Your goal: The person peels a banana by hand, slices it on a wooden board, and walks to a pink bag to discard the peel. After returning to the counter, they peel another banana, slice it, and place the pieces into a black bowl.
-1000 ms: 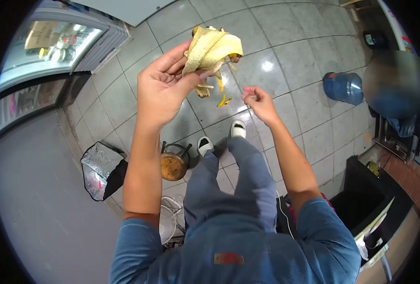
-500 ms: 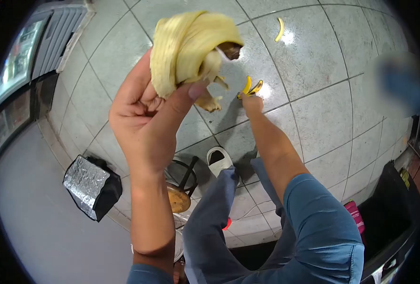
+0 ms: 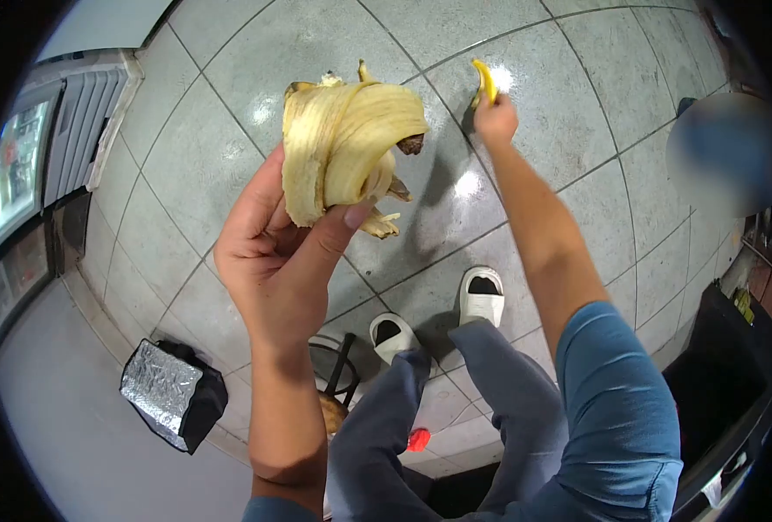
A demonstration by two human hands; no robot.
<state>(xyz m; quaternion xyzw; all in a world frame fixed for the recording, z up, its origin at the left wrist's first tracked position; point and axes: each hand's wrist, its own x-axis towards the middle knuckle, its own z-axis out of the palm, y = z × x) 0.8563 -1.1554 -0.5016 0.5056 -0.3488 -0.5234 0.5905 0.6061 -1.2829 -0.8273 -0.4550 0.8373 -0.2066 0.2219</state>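
Observation:
My left hand [image 3: 286, 252] is closed on a bundle of pale yellow banana peels [image 3: 347, 143], folded over each other with brown ends sticking out. The thumb presses on the bundle's lower edge. Farther off at the upper right, my right hand [image 3: 497, 120] is closed on a bright yellow banana peel [image 3: 488, 80], whose upper part shows above the fingers. A darker strip hangs beside it. The fingers of this hand are partly hidden by its back.
Grey floor tiles [image 3: 577, 139] lie below. At the lower left stands a black bag with a silver lining [image 3: 164, 391], near a stool [image 3: 334, 409]. A glass-door cooler [image 3: 25, 165] is at the left edge. White slippers [image 3: 482, 300] are on my feet. A black object [image 3: 708, 365] stands at the right.
My right hand has moved up and right with the yellow peel, to around where a separate peel lay on the floor. My left hand still holds the bundle, slightly lower. Both slippers now show.

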